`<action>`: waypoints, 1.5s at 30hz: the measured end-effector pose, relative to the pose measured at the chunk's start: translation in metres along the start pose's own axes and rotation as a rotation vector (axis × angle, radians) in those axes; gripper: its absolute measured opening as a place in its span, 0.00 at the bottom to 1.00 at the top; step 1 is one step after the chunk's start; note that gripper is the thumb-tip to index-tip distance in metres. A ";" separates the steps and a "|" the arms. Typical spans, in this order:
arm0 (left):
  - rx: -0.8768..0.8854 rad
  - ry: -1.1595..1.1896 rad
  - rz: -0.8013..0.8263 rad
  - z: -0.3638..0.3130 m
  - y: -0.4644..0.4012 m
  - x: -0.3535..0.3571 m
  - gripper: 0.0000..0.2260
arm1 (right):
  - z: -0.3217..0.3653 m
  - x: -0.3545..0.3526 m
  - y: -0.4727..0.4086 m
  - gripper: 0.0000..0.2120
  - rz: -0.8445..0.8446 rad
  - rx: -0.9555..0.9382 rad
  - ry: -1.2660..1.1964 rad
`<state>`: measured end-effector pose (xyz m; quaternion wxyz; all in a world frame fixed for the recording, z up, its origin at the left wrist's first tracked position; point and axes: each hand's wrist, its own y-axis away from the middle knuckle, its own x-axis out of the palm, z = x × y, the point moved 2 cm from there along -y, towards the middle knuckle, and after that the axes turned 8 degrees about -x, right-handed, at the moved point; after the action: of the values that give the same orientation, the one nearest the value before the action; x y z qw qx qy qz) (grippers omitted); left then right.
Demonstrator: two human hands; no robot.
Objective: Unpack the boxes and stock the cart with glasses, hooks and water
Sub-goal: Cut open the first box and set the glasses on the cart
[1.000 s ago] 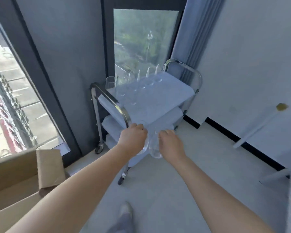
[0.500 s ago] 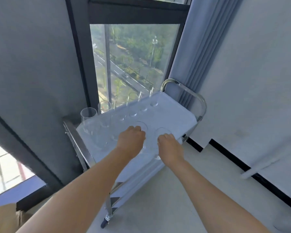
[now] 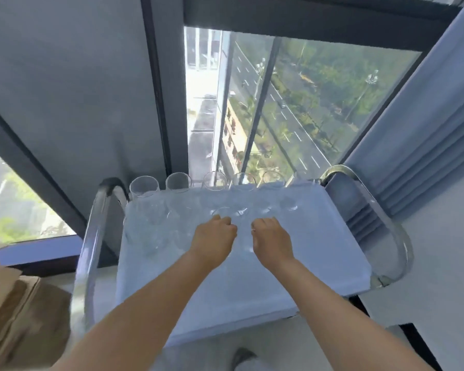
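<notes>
— Hands?

— Both out over the top shelf of the cart [image 3: 319, 263], side by side and close together. Left hand [image 3: 213, 241] curled round a clear glass [image 3: 221, 211], rim just visible beyond the knuckles. Right hand [image 3: 272, 241] curled the same way round a second glass [image 3: 248, 247], hard to make out against the pale shelf.

— Set down or lifted?

— Could not tell; glass bases lost in blur and transparency.

— Other glasses?

— A row of glasses [image 3: 178, 182] stood upright along the far edge of the shelf, against the window [image 3: 292, 103]. More faint outlines in front of that row on the left part of the shelf, too blurred to count.

— Cart itself?

— Chrome handle [image 3: 91, 236] arched on the left, a matching chrome rail [image 3: 397, 231] on the right. Pushed up close to the window, blue curtain [image 3: 418, 124] just beside the right rail.

— Boxes?

— One brown cardboard box [image 3: 19, 317] at lower left, beside the cart, blurred. A shoe [image 3: 243, 356] visible on the floor below the shelf edge.
</notes>
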<state>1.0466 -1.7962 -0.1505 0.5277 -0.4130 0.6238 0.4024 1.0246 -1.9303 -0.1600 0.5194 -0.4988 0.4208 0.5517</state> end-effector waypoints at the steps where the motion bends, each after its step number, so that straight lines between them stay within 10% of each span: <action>1: -0.003 0.018 -0.048 -0.003 -0.004 0.003 0.06 | -0.006 0.001 -0.005 0.10 0.013 -0.021 -0.019; 6: -0.110 0.033 -0.055 -0.002 -0.025 0.023 0.22 | -0.028 0.013 -0.023 0.10 0.094 -0.128 -0.097; 32: -0.173 -0.017 -0.149 0.008 -0.034 0.028 0.19 | -0.025 0.020 -0.050 0.12 0.104 -0.198 -0.161; 38: -0.103 -0.011 -0.286 -0.024 -0.054 -0.004 0.15 | -0.074 -0.007 -0.048 0.14 -0.211 0.138 -0.443; 45: -0.040 0.144 -0.103 -0.111 -0.099 0.000 0.08 | -0.161 -0.025 -0.062 0.26 -0.162 0.448 -0.462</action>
<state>1.1033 -1.9334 -0.1436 0.4931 -0.4826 0.6300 0.3563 1.1035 -2.0854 -0.1558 0.7401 -0.2657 0.3617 0.5008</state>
